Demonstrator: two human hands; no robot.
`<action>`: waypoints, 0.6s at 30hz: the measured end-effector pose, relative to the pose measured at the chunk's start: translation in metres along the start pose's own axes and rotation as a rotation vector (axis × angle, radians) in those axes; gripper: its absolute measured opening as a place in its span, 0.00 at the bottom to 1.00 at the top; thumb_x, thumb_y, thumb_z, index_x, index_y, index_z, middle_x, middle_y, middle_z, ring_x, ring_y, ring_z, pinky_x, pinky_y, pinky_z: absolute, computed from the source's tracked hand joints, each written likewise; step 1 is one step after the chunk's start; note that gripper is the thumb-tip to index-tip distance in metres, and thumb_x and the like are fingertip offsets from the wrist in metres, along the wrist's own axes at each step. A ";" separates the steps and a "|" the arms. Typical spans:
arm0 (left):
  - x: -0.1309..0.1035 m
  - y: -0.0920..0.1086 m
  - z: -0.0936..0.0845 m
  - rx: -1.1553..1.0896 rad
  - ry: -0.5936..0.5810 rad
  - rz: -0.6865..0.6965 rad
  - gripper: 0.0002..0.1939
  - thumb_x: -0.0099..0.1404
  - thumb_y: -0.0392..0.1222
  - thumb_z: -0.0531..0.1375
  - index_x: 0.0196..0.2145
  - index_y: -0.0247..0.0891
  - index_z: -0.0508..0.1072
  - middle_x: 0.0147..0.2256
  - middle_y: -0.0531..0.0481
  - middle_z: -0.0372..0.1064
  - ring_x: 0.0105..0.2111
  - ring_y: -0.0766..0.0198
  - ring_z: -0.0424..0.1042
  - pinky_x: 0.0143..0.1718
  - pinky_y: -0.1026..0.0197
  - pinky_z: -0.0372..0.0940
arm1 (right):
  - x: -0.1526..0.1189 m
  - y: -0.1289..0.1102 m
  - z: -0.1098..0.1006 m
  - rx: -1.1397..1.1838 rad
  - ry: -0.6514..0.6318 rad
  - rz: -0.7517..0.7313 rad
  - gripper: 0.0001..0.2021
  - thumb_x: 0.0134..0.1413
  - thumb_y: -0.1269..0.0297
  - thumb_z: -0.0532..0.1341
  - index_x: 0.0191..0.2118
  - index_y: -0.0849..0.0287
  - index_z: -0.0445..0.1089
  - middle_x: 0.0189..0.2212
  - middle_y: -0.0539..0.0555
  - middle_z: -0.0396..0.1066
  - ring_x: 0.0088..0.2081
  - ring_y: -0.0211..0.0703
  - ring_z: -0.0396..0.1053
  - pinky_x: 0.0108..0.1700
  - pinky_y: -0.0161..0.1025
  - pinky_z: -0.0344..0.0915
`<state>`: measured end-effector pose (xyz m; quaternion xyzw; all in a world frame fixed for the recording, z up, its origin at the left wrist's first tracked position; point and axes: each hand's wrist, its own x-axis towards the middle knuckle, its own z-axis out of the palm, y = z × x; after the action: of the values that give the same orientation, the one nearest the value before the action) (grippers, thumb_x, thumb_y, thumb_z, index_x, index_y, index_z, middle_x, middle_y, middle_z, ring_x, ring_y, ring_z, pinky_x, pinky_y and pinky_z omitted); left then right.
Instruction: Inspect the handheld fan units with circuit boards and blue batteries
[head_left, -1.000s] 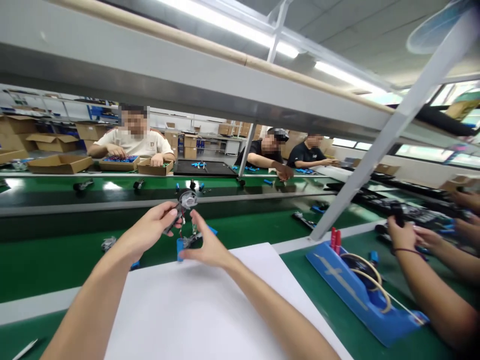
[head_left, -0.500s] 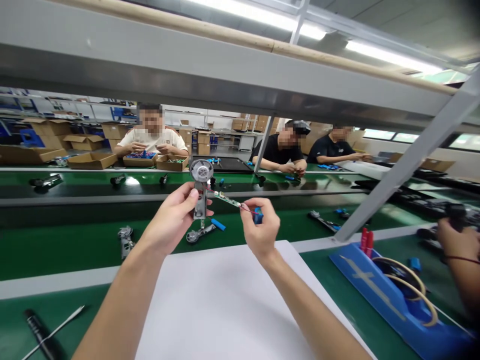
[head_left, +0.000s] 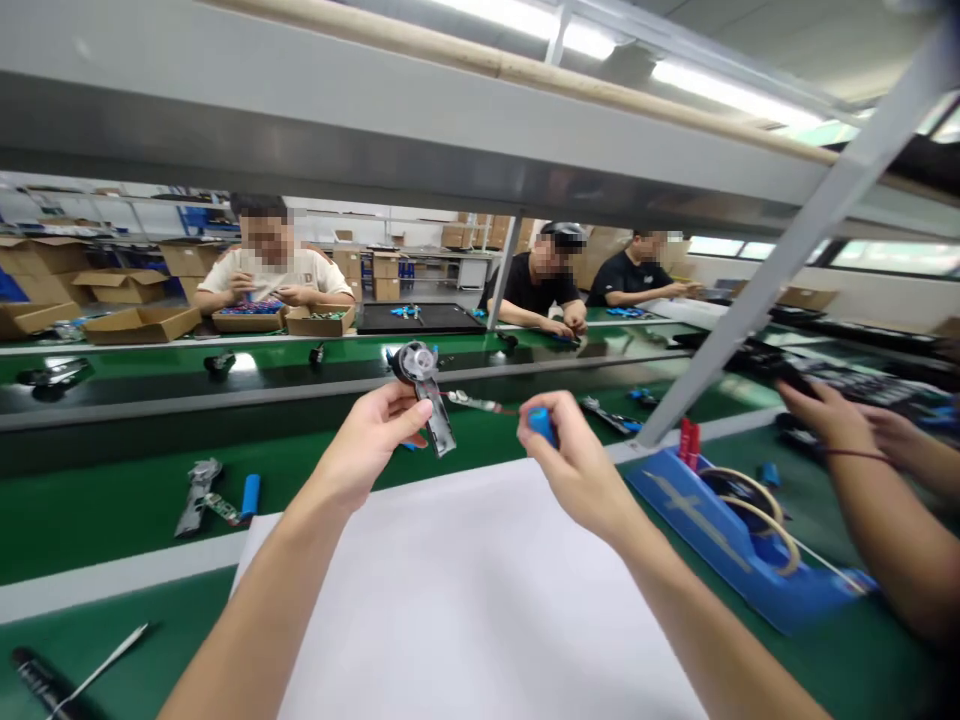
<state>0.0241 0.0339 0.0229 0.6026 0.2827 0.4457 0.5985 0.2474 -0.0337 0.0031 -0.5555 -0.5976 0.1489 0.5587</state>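
My left hand (head_left: 367, 440) grips a grey plastic fan housing (head_left: 439, 425) by its handle, thumb across the front. The round motor head (head_left: 417, 362) is at the top and the handle's lower end tilts to the right. A small green circuit board (head_left: 471, 402) hangs on wires between my hands, blurred. In my right hand (head_left: 581, 465), fingers and thumb close around a blue cylindrical battery (head_left: 540, 425), joined to the board by a red wire. Both hands are above the far edge of a white sheet (head_left: 465, 600).
On the green belt lie another housing (head_left: 196, 497) with board and blue battery, and more parts (head_left: 611, 415) at right. A blue tape dispenser (head_left: 697, 540) with red pens stands beside a slanted post (head_left: 757, 290). A co-worker's arm (head_left: 862, 470) reaches in at right. A shelf beam (head_left: 450, 130) crosses above.
The view has swung right. The housing has gone from upright to tilted, its lower end swinging right. My right hand has moved right with the battery, which shows more now.
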 end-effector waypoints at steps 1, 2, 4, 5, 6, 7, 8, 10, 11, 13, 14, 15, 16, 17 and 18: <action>0.002 -0.007 0.005 0.028 -0.043 -0.034 0.21 0.59 0.52 0.67 0.43 0.34 0.73 0.40 0.46 0.70 0.37 0.62 0.69 0.38 0.60 0.67 | -0.012 0.007 -0.012 -0.039 -0.096 0.062 0.09 0.58 0.63 0.57 0.45 0.54 0.62 0.33 0.49 0.65 0.31 0.39 0.64 0.34 0.38 0.63; 0.003 -0.016 0.012 0.052 -0.088 -0.073 0.22 0.59 0.53 0.67 0.43 0.33 0.74 0.39 0.46 0.70 0.37 0.61 0.70 0.38 0.59 0.67 | -0.028 0.016 -0.024 -0.084 -0.181 0.119 0.10 0.58 0.61 0.58 0.45 0.55 0.65 0.35 0.51 0.66 0.34 0.41 0.65 0.37 0.39 0.65; 0.004 -0.039 0.032 0.095 -0.179 -0.154 0.22 0.57 0.52 0.68 0.42 0.32 0.74 0.38 0.45 0.71 0.38 0.59 0.71 0.38 0.58 0.67 | -0.065 0.035 -0.047 -0.190 -0.267 0.219 0.11 0.57 0.60 0.60 0.45 0.56 0.71 0.40 0.54 0.67 0.41 0.45 0.68 0.43 0.42 0.66; 0.003 -0.052 0.046 0.114 -0.223 -0.200 0.21 0.57 0.52 0.68 0.41 0.32 0.74 0.38 0.45 0.71 0.37 0.59 0.71 0.38 0.58 0.67 | -0.085 0.045 -0.058 -0.265 -0.259 0.267 0.12 0.56 0.61 0.61 0.46 0.56 0.72 0.42 0.55 0.66 0.43 0.46 0.68 0.46 0.43 0.66; 0.001 -0.065 0.060 0.132 -0.267 -0.251 0.20 0.56 0.50 0.68 0.39 0.31 0.75 0.37 0.45 0.71 0.36 0.59 0.71 0.37 0.58 0.68 | -0.104 0.053 -0.068 -0.355 -0.240 0.319 0.13 0.56 0.64 0.60 0.47 0.56 0.73 0.43 0.56 0.66 0.44 0.47 0.68 0.48 0.44 0.65; -0.002 -0.078 0.076 0.149 -0.308 -0.300 0.18 0.56 0.49 0.68 0.38 0.31 0.75 0.36 0.45 0.71 0.35 0.60 0.71 0.36 0.59 0.68 | -0.122 0.061 -0.077 -0.444 -0.219 0.373 0.14 0.57 0.66 0.60 0.49 0.57 0.73 0.43 0.56 0.66 0.45 0.47 0.69 0.49 0.45 0.65; -0.005 -0.091 0.093 0.163 -0.348 -0.355 0.16 0.56 0.46 0.68 0.36 0.30 0.75 0.35 0.45 0.72 0.34 0.61 0.71 0.36 0.59 0.68 | -0.137 0.069 -0.086 -0.529 -0.198 0.421 0.16 0.57 0.69 0.59 0.50 0.58 0.72 0.43 0.57 0.67 0.45 0.48 0.69 0.49 0.45 0.65; -0.010 -0.113 0.124 0.190 -0.411 -0.434 0.12 0.57 0.42 0.67 0.33 0.30 0.75 0.33 0.44 0.72 0.31 0.62 0.72 0.35 0.59 0.70 | -0.158 0.082 -0.103 -0.680 -0.152 0.471 0.18 0.55 0.74 0.58 0.52 0.60 0.70 0.44 0.57 0.69 0.46 0.48 0.70 0.49 0.45 0.64; -0.011 -0.122 0.139 0.208 -0.429 -0.461 0.10 0.58 0.41 0.67 0.31 0.30 0.74 0.32 0.44 0.72 0.30 0.62 0.72 0.34 0.59 0.70 | -0.164 0.087 -0.110 -0.734 -0.118 0.476 0.19 0.55 0.75 0.58 0.52 0.60 0.69 0.45 0.58 0.70 0.47 0.49 0.70 0.50 0.44 0.64; -0.012 -0.137 0.162 0.262 -0.430 -0.492 0.08 0.60 0.38 0.65 0.29 0.30 0.72 0.29 0.44 0.72 0.27 0.63 0.73 0.33 0.59 0.70 | -0.167 0.097 -0.121 -0.797 -0.045 0.472 0.19 0.54 0.75 0.59 0.53 0.62 0.66 0.45 0.59 0.71 0.48 0.50 0.70 0.49 0.44 0.64; -0.012 -0.143 0.171 0.299 -0.414 -0.498 0.07 0.61 0.37 0.64 0.29 0.31 0.71 0.29 0.45 0.72 0.27 0.64 0.73 0.33 0.60 0.71 | -0.167 0.101 -0.125 -0.813 -0.016 0.474 0.19 0.55 0.75 0.59 0.53 0.63 0.65 0.44 0.59 0.72 0.47 0.51 0.70 0.49 0.44 0.65; -0.011 -0.148 0.178 0.342 -0.391 -0.495 0.07 0.62 0.37 0.63 0.30 0.32 0.70 0.29 0.45 0.72 0.26 0.64 0.74 0.33 0.61 0.70 | -0.166 0.103 -0.126 -0.822 0.005 0.480 0.20 0.55 0.74 0.60 0.54 0.63 0.64 0.43 0.60 0.72 0.47 0.53 0.70 0.48 0.45 0.65; -0.012 -0.152 0.182 0.393 -0.365 -0.486 0.06 0.63 0.37 0.63 0.32 0.33 0.69 0.30 0.45 0.73 0.26 0.64 0.74 0.32 0.61 0.70 | -0.166 0.105 -0.127 -0.826 0.018 0.484 0.19 0.56 0.73 0.60 0.55 0.63 0.64 0.43 0.60 0.73 0.47 0.54 0.70 0.49 0.46 0.65; -0.013 -0.155 0.184 0.451 -0.339 -0.470 0.06 0.63 0.38 0.62 0.34 0.34 0.68 0.31 0.45 0.73 0.25 0.64 0.74 0.31 0.61 0.70 | -0.166 0.105 -0.125 -0.830 0.027 0.480 0.19 0.57 0.72 0.60 0.55 0.63 0.64 0.44 0.61 0.73 0.48 0.55 0.69 0.50 0.48 0.64; -0.015 -0.156 0.183 0.517 -0.319 -0.447 0.06 0.64 0.39 0.62 0.34 0.35 0.67 0.31 0.45 0.74 0.25 0.63 0.74 0.29 0.61 0.69 | -0.169 0.103 -0.122 -0.835 0.035 0.472 0.19 0.58 0.71 0.60 0.55 0.63 0.64 0.47 0.62 0.72 0.51 0.57 0.67 0.52 0.50 0.63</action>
<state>0.2080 -0.0455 -0.1109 0.7190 0.4137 0.1188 0.5456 0.3597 -0.1930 -0.1235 -0.8553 -0.4544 0.0096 0.2488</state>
